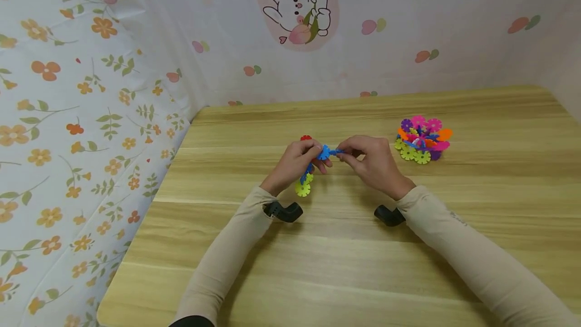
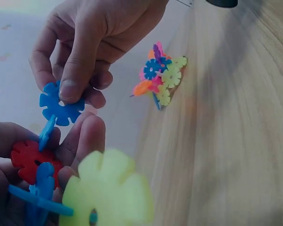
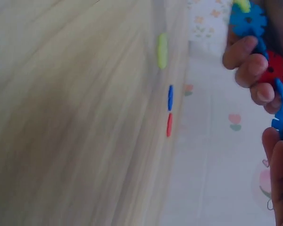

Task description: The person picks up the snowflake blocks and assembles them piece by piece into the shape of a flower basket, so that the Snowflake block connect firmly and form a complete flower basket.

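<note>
My left hand (image 1: 294, 163) holds a short chain of slotted plastic flower discs. A red disc (image 2: 28, 160) lies against its fingers, with blue discs slotted around it and a pale yellow disc (image 2: 113, 188) at the near end. From the far end, a blue disc (image 2: 49, 129) stands edge-on, joined to or touching another blue disc (image 2: 66, 113). My right hand (image 1: 374, 163) pinches that outer blue disc between thumb and fingers. Both hands meet above the table; the left fingers cover part of the red disc.
A cluster of joined multicoloured flower discs (image 1: 422, 140) sits on the wooden table (image 1: 336, 276) to the right. Seen edge-on in the right wrist view, a yellow piece (image 3: 162, 50), a blue piece (image 3: 170, 98) and a red piece (image 3: 169, 125) lie apart. A patterned curtain (image 1: 204, 9) hangs behind.
</note>
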### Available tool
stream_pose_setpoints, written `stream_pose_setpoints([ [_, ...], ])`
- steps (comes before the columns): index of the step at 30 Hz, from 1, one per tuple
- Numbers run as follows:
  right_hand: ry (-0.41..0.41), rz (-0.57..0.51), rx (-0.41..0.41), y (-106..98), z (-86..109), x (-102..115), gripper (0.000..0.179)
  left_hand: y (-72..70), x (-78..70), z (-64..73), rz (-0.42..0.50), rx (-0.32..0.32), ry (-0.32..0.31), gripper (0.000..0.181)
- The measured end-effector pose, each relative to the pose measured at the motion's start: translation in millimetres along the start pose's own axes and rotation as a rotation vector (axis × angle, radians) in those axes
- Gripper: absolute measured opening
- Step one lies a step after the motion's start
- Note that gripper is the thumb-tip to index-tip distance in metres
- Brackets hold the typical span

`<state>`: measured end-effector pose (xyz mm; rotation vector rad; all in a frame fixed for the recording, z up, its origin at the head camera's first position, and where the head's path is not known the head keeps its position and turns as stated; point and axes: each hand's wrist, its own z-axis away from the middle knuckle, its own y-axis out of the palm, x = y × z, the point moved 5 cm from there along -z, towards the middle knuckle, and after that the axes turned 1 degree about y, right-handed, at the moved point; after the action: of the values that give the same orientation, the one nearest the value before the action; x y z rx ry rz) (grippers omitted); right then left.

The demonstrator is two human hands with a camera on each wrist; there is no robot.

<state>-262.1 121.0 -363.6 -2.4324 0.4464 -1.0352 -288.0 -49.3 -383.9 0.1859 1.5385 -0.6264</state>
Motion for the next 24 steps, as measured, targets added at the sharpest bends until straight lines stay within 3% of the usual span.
stream_pose_setpoints([
  [8, -0.037, 0.011, -0.06, 6.0, -0.6, 8.1, 0.007, 5.1, 3.6, -2.9, 0.013, 0.012, 0.034, 0.034],
  [12, -0.029, 0.001, -0.062, 11.5, -2.0, 10.1, 0.007, 6.5, 10.2, -4.0, 0.005, 0.009, 0.014, 0.036],
  [18, -0.002, 0.013, 0.055, 20.6, -4.4, 6.8, 0.008, -1.6, 14.6, 0.7, -0.071, 0.029, 0.007, 0.031],
  [24, 0.038, 0.043, 0.2, 25.9, -7.5, -5.4, 0.008, -19.3, 11.6, 6.5, -0.101, 0.025, 0.057, 0.026],
])
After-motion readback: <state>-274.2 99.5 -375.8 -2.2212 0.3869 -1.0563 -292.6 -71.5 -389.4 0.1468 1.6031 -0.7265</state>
